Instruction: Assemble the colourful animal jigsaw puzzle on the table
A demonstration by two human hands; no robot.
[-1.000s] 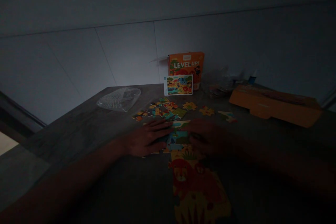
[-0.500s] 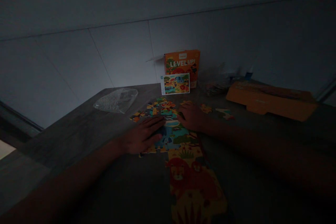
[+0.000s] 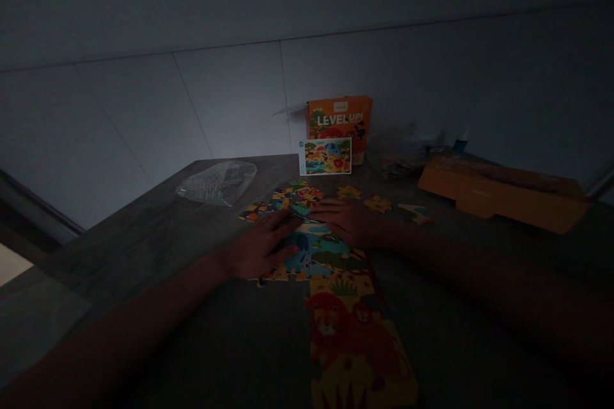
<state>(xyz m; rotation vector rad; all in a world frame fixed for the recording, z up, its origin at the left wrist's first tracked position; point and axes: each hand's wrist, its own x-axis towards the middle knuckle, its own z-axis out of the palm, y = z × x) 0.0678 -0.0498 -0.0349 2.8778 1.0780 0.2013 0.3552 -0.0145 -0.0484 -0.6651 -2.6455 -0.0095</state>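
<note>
A partly joined jigsaw puzzle [image 3: 338, 260] lies on the dim table, with blue animals in its middle and a red lion on the strip nearest me. My left hand [image 3: 261, 248] rests palm down on its left side, fingers apart over the upper edge. From the right, my right hand [image 3: 354, 222] lies flat across the upper part, its fingers stretched toward the left fingertips. Whether a piece is under the fingers is hidden. Just beyond the hands is a cluster of small puzzle pieces [image 3: 297, 193]. Loose yellow pieces [image 3: 377, 203] lie beyond my right hand.
A picture card [image 3: 327, 156] leans against an orange puzzle box [image 3: 339, 118] near the wall. A clear plastic bag [image 3: 218, 183] lies at left. Toward the right are another clear bag [image 3: 401, 163], a small blue-topped bottle [image 3: 460, 142] and an opened orange carton [image 3: 503, 197].
My right hand has come back toward me and to the left, from a yellow piece onto the puzzle's upper part, uncovering that piece. My left hand has stayed nearly in place.
</note>
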